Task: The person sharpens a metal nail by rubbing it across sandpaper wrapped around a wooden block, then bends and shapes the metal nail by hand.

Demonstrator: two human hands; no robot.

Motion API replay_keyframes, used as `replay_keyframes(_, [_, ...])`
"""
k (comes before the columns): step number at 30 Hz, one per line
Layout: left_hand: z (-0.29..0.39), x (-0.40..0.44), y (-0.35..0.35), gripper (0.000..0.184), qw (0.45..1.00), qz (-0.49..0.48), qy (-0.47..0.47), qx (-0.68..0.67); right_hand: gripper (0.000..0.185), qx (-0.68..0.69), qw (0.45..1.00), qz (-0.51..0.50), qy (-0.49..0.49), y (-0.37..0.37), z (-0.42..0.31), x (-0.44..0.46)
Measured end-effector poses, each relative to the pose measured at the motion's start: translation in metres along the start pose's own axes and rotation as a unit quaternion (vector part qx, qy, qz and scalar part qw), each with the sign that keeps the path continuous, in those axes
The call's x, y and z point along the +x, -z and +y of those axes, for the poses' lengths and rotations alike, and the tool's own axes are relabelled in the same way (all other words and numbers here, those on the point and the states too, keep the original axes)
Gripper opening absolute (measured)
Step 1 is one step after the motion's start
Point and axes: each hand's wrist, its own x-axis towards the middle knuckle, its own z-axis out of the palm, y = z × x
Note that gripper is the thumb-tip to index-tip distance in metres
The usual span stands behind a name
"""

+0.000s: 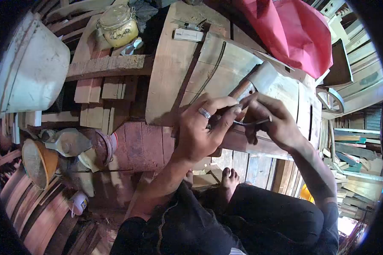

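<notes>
My left hand [205,126], with a ring on one finger, is closed in a pinch over the wooden bench [168,80]. My right hand [273,120] is closed close beside it, fingertips nearly meeting. Between them shows a thin, dark, curved strip [254,123], one end rising past the right fingers. What the left fingertips pinch is mostly hidden. Just beyond the hands lies a tool with a wooden handle [241,90] and a broad grey metal head [263,78]. Another long, thin, dark strip [215,68] lies curved on the bench boards.
Pink-red cloth or plastic [291,36] drapes over the far right of the bench. A small white box [188,35] sits at its far edge. To the left are a glass jar [118,29], a large white tub [38,63] and an orange bowl [40,163]. Wood offcuts [361,165] pile up at right.
</notes>
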Motion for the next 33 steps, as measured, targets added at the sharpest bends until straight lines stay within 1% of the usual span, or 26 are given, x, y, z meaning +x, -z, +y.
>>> replay_keyframes(1, [0.001, 0.001, 0.000, 0.016, 1.000, 0.014, 0.006, 0.004, 0.042, 0.038, 0.999, 0.025, 0.001, 0.001, 0.001, 0.001])
replay_keyframes(2, [0.004, 0.003, -0.001, 0.015, 1.000, 0.024, -0.006, 0.001, 0.042, 0.038, 0.999, 0.025, 0.001, 0.000, 0.001, 0.001])
replay_keyframes(4, [0.005, 0.004, 0.000, 0.015, 1.000, 0.027, -0.009, 0.012, 0.052, 0.080, 0.995, 0.061, -0.008, -0.005, 0.000, 0.000])
replay_keyframes(7, [0.001, 0.002, -0.001, 0.016, 0.999, 0.039, -0.019, 0.010, 0.057, 0.103, 0.994, 0.038, 0.018, -0.002, 0.005, 0.000])
replay_keyframes(8, [-0.001, 0.002, -0.002, 0.017, 0.998, 0.049, -0.026, -0.002, 0.057, 0.103, 0.994, 0.038, 0.018, 0.000, 0.005, -0.001])
replay_keyframes(10, [-0.001, 0.001, 0.000, 0.015, 0.999, 0.041, -0.030, 0.004, 0.050, 0.020, 0.996, -0.039, 0.078, 0.004, 0.006, -0.004])
replay_keyframes(11, [-0.001, 0.000, 0.001, 0.014, 0.999, 0.031, -0.034, 0.010, 0.050, 0.020, 0.996, -0.039, 0.077, 0.003, 0.007, -0.004])
replay_keyframes(12, [-0.001, -0.002, 0.000, 0.014, 0.999, 0.032, -0.033, 0.010, 0.046, 0.022, 0.994, -0.048, 0.094, 0.001, 0.007, -0.004])
replay_keyframes(14, [-0.003, -0.007, -0.002, 0.011, 0.998, 0.046, 0.041, -0.026, 0.039, 0.025, 0.990, -0.065, 0.126, -0.002, 0.008, -0.004])
replay_keyframes(15, [-0.003, -0.006, -0.002, 0.011, 0.998, 0.046, 0.041, -0.027, 0.039, 0.026, 0.990, -0.065, 0.125, -0.004, 0.008, -0.004])
replay_keyframes(17, [-0.002, -0.002, -0.003, 0.010, 0.999, 0.049, -0.018, -0.005, 0.029, -0.105, 0.991, -0.012, 0.086, -0.007, 0.008, -0.003])
replay_keyframes(18, [0.000, -0.001, -0.003, 0.010, 0.999, 0.049, -0.018, -0.005, 0.029, -0.105, 0.991, -0.012, 0.086, -0.006, 0.008, -0.003])
replay_keyframes(20, [0.003, 0.001, -0.004, 0.011, 0.999, 0.035, 0.017, 0.016, 0.026, -0.039, 0.995, 0.029, 0.091, 0.001, 0.008, 0.000])
replay_keyframes(21, [0.004, 0.002, -0.004, 0.011, 0.999, 0.035, 0.018, 0.015, 0.025, -0.006, 0.994, 0.049, 0.092, 0.004, 0.008, 0.001])
replay_keyframes(22, [0.004, 0.003, -0.005, 0.013, 0.999, 0.018, -0.003, 0.033, 0.024, 0.011, 0.987, 0.106, 0.117, 0.002, 0.005, 0.004])
replay_keyframes(23, [0.003, 0.005, -0.005, 0.015, 0.998, 0.000, -0.025, 0.051, 0.025, 0.007, 0.980, 0.157, 0.123, 0.007, 0.006, 0.005])
replay_keyframes(24, [-0.004, 0.007, -0.004, 0.019, 0.992, -0.039, -0.079, 0.092, 0.026, -0.002, 0.974, 0.184, 0.131, 0.015, 0.003, 0.007])
replay_keyframes(25, [-0.002, 0.008, -0.006, 0.019, 0.992, -0.040, -0.079, 0.092, 0.027, -0.011, 0.968, 0.211, 0.138, 0.025, 0.000, 0.009])
replay_keyframes(27, [0.004, 0.012, -0.008, 0.020, 0.980, -0.068, -0.104, 0.153, 0.028, -0.072, 0.954, 0.239, 0.163, 0.043, -0.003, 0.015])
replay_keyframes(28, [0.003, 0.009, -0.008, 0.017, 0.980, -0.090, -0.085, 0.156, 0.025, -0.110, 0.940, 0.275, 0.171, 0.049, -0.001, 0.021])
replay_keyframes(29, [0.002, 0.009, -0.008, 0.017, 0.980, -0.090, -0.085, 0.157, 0.025, -0.137, 0.929, 0.296, 0.177, 0.058, -0.001, 0.025])
replay_keyframes(31, [0.000, 0.008, -0.009, 0.016, 0.983, -0.083, -0.086, 0.143, 0.025, -0.236, 0.898, 0.324, 0.182, 0.076, 0.005, 0.033])
replay_keyframes(33, [0.000, 0.009, -0.007, 0.015, 0.983, -0.084, -0.082, 0.140, 0.025, -0.258, 0.894, 0.324, 0.170, 0.082, 0.009, 0.036])
